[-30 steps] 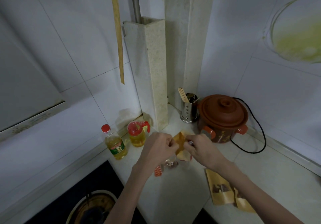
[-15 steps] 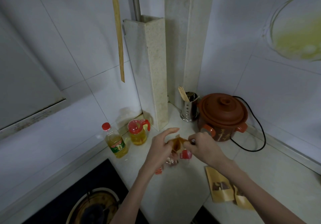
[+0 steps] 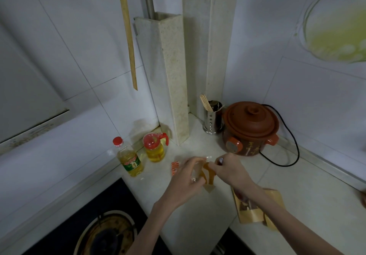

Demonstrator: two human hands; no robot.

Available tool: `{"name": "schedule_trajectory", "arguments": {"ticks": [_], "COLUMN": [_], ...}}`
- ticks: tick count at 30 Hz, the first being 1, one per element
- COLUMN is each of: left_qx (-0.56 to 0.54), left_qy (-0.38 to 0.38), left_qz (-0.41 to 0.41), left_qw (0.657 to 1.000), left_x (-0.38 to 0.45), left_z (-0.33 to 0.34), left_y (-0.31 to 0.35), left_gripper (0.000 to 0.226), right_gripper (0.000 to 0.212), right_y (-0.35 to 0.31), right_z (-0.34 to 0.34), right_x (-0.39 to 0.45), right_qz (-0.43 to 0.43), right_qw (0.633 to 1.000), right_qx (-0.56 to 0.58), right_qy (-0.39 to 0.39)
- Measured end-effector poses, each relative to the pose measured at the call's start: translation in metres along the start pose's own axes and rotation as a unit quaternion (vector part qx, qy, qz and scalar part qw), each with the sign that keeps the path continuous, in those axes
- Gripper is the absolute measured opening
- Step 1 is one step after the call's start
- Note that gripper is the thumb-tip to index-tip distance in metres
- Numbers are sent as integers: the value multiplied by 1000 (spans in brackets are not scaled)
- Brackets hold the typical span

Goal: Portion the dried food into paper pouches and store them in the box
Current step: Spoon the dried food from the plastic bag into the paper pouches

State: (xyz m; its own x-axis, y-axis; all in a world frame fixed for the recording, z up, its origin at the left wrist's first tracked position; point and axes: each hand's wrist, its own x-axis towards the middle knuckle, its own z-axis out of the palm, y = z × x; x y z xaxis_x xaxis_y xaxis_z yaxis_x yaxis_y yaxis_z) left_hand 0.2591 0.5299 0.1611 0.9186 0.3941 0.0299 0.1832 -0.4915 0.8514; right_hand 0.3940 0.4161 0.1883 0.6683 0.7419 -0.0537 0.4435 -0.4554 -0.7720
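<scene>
Brown paper pouch (image 3: 208, 177) sits between both hands above the pale counter (image 3: 198, 215). Left hand (image 3: 186, 177) curls its fingers round the pouch's left side, and right hand (image 3: 230, 170) pinches its upper edge; the contents are too blurred to tell. More paper pouches (image 3: 255, 207) lie flat on the counter under the right forearm. Behind stand a clay pot (image 3: 250, 129), an oil bottle (image 3: 129, 158) and an oil jug (image 3: 154, 147).
</scene>
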Motion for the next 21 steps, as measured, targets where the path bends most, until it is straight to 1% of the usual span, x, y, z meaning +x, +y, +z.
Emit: {"name": "schedule_trajectory", "arguments": {"ticks": [2, 3, 5, 6, 7, 8, 10, 13, 15, 17, 18, 21], "left_qx": [-45, -43, 8, 20, 2, -43, -143, -211, -223, -223, -220, -197], "left_qy": [-10, -4, 25, 39, 49, 57, 78, 128, 163, 187, 185, 146], "left_qz": [-7, -9, -6, -8, -17, -31, -48, -62, -96, -156, -182, -239], "left_qw": [999, 999, 1000, 999, 999, 997, 985, 967, 956, 944, 940, 940], "left_x": [-3, -4, -2, 0, 3, 5, 8, 8, 5, 0, -2, -9], "left_z": [12, 17, 27, 31, 35, 38, 47, 56, 58, 60, 60, 60], "left_y": [-2, -2, -4, -4, -5, -5, -8, -19, -28, -40, -47, -68], "left_gripper": [58, 71, 105, 116, 120, 117, 100, 70, 51, 34, 31, 33], "right_gripper": [51, 47, 45, 46, 46, 46, 45, 42, 36, 35, 34, 34], "right_y": [-2, -2, -6, -8, -10, -13, -16, -10, -1, 11, 18, 44], "right_z": [5, 7, 9, 11, 13, 14, 17, 21, 24, 27, 28, 33], "right_x": [1, 2, 3, 3, 4, 4, 6, 6, 5, 3, 2, 0], "right_qz": [9, 17, 34, 40, 44, 46, 49, 65, 77, 94, 102, 130], "right_qw": [1000, 1000, 998, 997, 997, 997, 997, 997, 996, 994, 994, 991], "right_qx": [2, 12, 40, 55, 62, 59, 40, 25, 30, 47, 43, 21], "right_qy": [13, 16, 22, 26, 31, 37, 46, 40, 24, 9, 1, -31]}}
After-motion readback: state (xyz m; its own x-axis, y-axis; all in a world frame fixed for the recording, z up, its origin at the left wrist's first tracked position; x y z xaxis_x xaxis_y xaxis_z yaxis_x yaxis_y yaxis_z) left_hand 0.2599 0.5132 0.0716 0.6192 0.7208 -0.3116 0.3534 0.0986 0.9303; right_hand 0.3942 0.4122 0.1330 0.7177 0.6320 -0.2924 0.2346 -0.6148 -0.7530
